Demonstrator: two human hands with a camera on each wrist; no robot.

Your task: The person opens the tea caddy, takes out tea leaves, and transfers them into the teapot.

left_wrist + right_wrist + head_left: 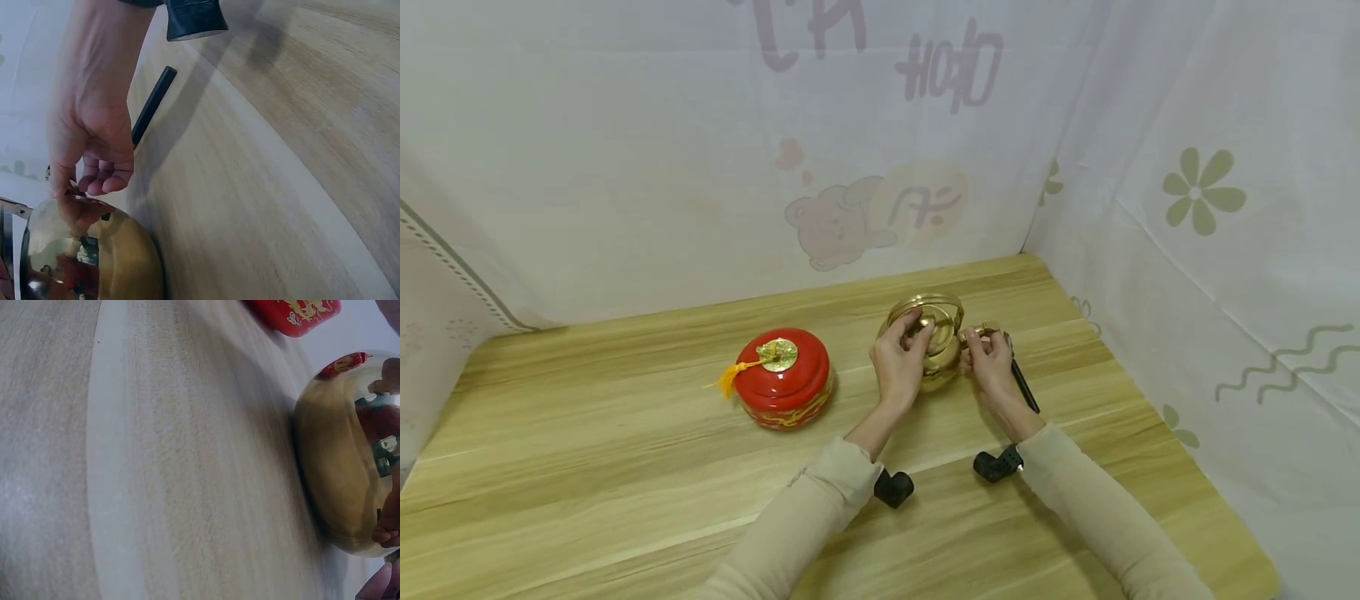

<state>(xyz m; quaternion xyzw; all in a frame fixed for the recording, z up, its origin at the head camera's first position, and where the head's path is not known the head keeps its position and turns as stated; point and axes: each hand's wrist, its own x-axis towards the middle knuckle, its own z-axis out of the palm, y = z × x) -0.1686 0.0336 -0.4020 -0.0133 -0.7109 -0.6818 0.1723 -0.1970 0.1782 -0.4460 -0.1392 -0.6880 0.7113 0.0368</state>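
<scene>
on the wood-grain table (625, 475), the right hand (990, 364) pinches the spout (963, 340), partly hiding a black stick (1025, 386); the left hand (900, 364) touches the lid (942, 330), whether pinching i cannot tell. the round, mirror-bright golden kettle (942, 367) stands right of a glossy, tasselled red jar (784, 385); printed cloth walls (625, 208) rise behind.

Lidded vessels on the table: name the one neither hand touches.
The red jar with the orange tassel; the other vessel, the gold kettle, has the left hand on it.
</scene>
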